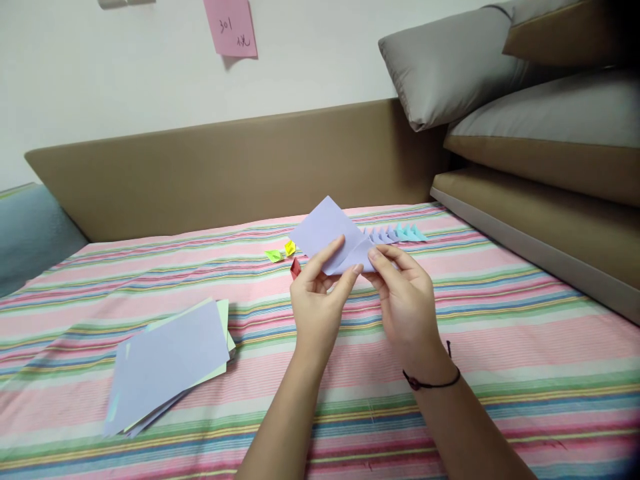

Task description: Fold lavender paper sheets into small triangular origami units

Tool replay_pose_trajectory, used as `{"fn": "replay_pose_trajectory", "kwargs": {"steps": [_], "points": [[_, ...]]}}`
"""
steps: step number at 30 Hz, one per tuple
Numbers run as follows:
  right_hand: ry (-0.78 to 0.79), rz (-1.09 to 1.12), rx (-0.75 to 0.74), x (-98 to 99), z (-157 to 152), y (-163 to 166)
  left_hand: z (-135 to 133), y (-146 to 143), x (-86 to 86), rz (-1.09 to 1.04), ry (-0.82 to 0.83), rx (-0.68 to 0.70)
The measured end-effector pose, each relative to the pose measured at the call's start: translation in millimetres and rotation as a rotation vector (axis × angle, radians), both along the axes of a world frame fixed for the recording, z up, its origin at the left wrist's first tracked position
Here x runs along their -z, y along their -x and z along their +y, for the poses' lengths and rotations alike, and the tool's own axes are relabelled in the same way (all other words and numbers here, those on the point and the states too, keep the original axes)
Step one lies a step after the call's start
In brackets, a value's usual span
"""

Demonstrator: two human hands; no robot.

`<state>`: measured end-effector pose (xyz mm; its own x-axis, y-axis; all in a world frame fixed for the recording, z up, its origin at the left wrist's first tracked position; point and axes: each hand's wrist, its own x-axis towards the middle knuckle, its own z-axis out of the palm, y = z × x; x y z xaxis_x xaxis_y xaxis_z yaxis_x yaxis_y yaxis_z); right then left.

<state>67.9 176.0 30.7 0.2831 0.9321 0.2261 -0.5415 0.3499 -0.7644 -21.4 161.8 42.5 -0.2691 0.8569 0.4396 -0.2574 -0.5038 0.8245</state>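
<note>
A sheet of lavender paper [327,227] is held up between my two hands, one corner pointing up and its lower right part folded over. My left hand [320,293] pinches the lower edge, with the index finger lying across the face of the sheet and the thumb near the bottom edge. My right hand [407,293] grips the right corner between thumb and fingers. Just behind the sheet stands a row of small folded paper pieces, lavender and turquoise [410,233]. Left of it lie a green folded piece [273,255], a yellow one [290,248] and a red one [295,268].
A stack of lavender and pale green paper [173,363] lies to the left on the striped cloth [480,340]. Grey and brown cushions [545,127] are piled at the right. A brown backrest [240,173] runs along the back, below a pink note [231,28] on the wall.
</note>
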Motion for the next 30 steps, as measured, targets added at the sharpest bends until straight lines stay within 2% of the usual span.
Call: {"fn": "replay_pose_trajectory", "kwargs": {"steps": [6, 10, 16, 19, 27, 30], "points": [[-0.011, 0.000, -0.035, -2.4, -6, 11, 1, 3, 1.8, 0.032, -0.047, -0.161], [-0.032, -0.044, -0.024, -0.7, -6, 11, 3, 6, 1.7, 0.062, -0.063, -0.177], [-0.106, -0.268, -0.055, -0.1, 0, -4, 5, 14, 1.7, 0.130, -0.035, -0.077], [-0.096, -0.300, -0.078, 0.4, 3, -10, 5, 14, 0.8, 0.147, -0.019, -0.043], [-0.055, -0.078, 0.002, 3.1, 2, 1, 2, 4, -1.5, -0.116, 0.116, 0.074], [-0.063, -0.055, 0.045, 4.4, 2, 4, 3, 4, 1.7, -0.109, 0.180, 0.129]]}}
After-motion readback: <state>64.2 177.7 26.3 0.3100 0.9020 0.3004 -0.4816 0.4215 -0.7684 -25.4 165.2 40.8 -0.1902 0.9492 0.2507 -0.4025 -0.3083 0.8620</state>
